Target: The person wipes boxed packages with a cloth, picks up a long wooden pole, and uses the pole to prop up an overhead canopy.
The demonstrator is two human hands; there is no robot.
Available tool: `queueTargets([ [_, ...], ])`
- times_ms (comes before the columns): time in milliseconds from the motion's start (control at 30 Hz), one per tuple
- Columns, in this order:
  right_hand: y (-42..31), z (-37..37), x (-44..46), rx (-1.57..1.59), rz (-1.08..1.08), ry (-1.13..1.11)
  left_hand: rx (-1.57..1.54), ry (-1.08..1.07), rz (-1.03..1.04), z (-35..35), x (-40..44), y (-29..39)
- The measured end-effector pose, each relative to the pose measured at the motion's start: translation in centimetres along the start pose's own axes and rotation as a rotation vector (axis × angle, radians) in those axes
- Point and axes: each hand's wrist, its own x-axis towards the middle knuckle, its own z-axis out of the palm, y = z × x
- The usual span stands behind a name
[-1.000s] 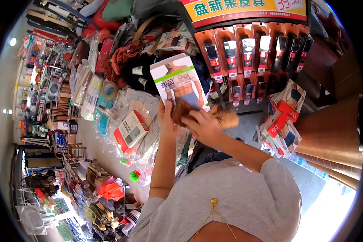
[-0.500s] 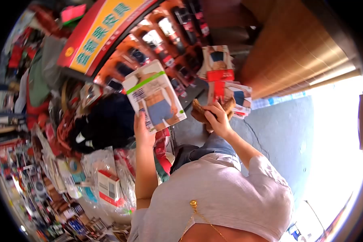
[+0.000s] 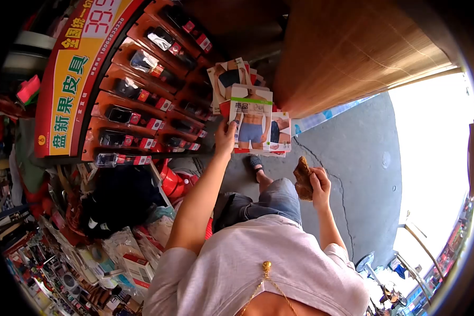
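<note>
My left hand point(image 3: 225, 138) grips the lower left edge of a white underwear box point(image 3: 252, 126), with a green stripe and a picture of a torso in blue boxer briefs. The box is over a pile of similar underwear boxes point(image 3: 282, 138) and hides part of them; I cannot tell whether it touches them. My right hand point(image 3: 321, 184) is closed on a crumpled brown cloth point(image 3: 302, 180), held above the floor to the right of my leg. The fingertips are partly hidden behind the cloth.
A tilted rack point(image 3: 108, 97) of packaged belts stands at the left under a red and yellow sign point(image 3: 71, 100). A wooden panel point(image 3: 347, 52) rises behind the boxes. Dark fabric point(image 3: 124, 195) and plastic-wrapped goods lie at lower left. The grey floor point(image 3: 363, 158) has a crack.
My left hand has carried the underwear box right, over the pile. My right hand has drawn the brown cloth away from the pile, down and to the right. The view has shifted too.
</note>
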Motion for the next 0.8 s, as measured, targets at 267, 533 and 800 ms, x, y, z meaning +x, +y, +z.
queueTargets([
  [267,-0.4,3.1,2.9,0.105,0.158,-0.455,0.315,0.199,0.192,-4.8,-3.2,-1.4],
  [533,-5.7,17.7,1.1,0.489,0.416,-1.042,0.039,-0.171,0.063,-10.6,-19.1,1.8],
  [800,-5.1,27.3,-4.6,0.250,-0.208,-1.133,0.126,0.270,0.209,-15.5,-26.4,4.2],
])
